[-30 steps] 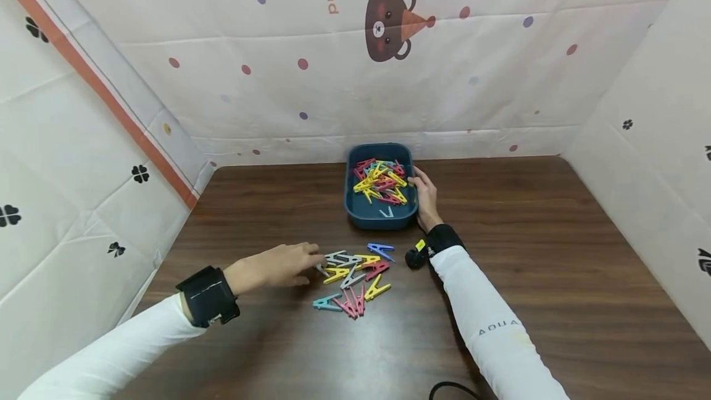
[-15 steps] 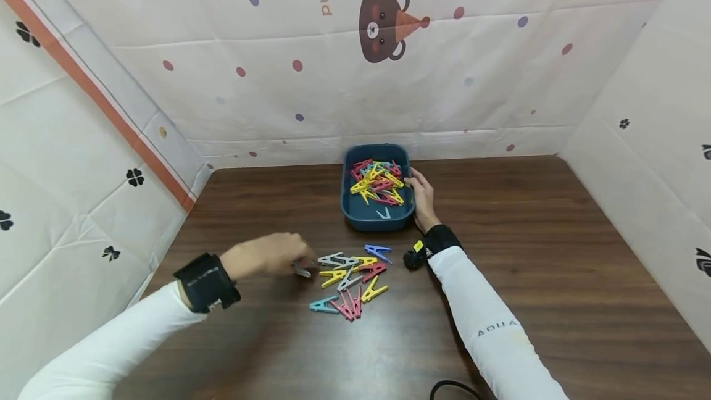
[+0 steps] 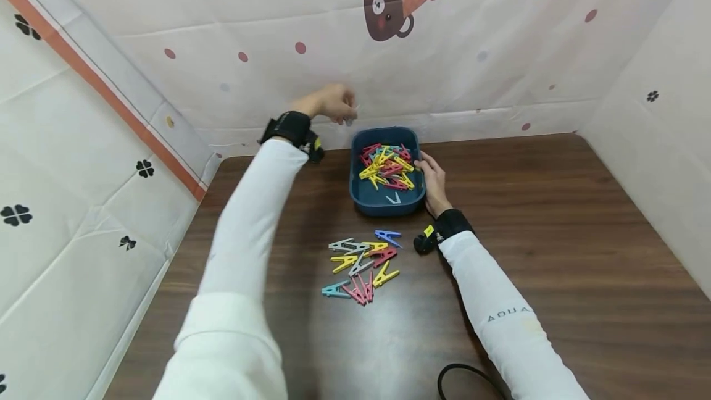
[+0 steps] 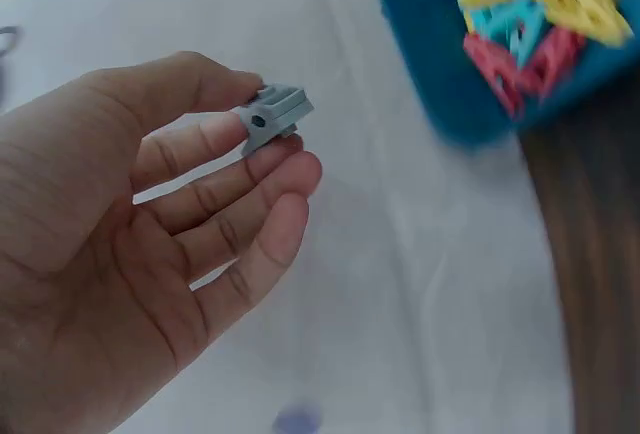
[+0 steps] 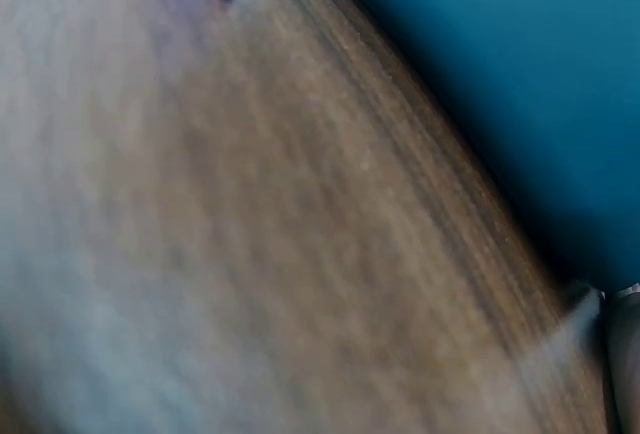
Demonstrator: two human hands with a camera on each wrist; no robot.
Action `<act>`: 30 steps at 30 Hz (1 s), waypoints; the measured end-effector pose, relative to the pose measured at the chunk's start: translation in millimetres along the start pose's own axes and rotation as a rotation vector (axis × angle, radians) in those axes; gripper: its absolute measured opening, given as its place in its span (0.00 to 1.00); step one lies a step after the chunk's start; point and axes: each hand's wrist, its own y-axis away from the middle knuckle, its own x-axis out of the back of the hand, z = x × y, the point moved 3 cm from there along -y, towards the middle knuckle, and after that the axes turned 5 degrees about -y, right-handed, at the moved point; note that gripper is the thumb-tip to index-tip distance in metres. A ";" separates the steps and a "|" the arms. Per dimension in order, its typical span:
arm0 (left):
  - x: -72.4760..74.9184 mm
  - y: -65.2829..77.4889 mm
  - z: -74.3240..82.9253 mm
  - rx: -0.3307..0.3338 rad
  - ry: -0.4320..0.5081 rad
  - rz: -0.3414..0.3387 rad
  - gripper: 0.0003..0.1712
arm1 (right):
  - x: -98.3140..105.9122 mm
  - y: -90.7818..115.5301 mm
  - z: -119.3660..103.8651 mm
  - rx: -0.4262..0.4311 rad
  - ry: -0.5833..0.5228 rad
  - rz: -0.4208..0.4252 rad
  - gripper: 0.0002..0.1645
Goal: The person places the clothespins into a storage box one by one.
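My left hand [image 3: 333, 104] is raised against the back cloth, left of and above a dark blue plastic basket [image 3: 386, 208]. In the left wrist view, thumb and forefinger pinch a grey clothespin [image 4: 277, 114]; the other fingers are loosely bent. My right hand [image 3: 435, 185] grips the basket's right side at the rim. The right wrist view shows mostly the basket's wall [image 5: 510, 84], with only a sliver of finger at the edge. Inside the basket lie several yellow, red and teal clothespins [image 3: 383, 165], with a pale one [image 3: 394, 199] near the front wall.
On the wooden table [image 3: 528, 215], in front of the basket, several loose clothespins [image 3: 361, 264] lie in a cluster, a blue one [image 3: 388, 237] nearest the basket. A black cable [image 3: 466, 367] curves at the front edge. Printed white cloth [image 3: 250, 85] closes off the back and sides.
My left hand picked a grey clothespin from the cluster's left side, then carried it up and forward to beside the basket. The right hand stays on the basket. The head view has shifted slightly.
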 end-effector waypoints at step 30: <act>-51.0 23.4 30.9 -0.131 -0.223 -0.065 0.08 | -0.5 -0.6 -2.1 -0.025 -0.005 0.010 0.29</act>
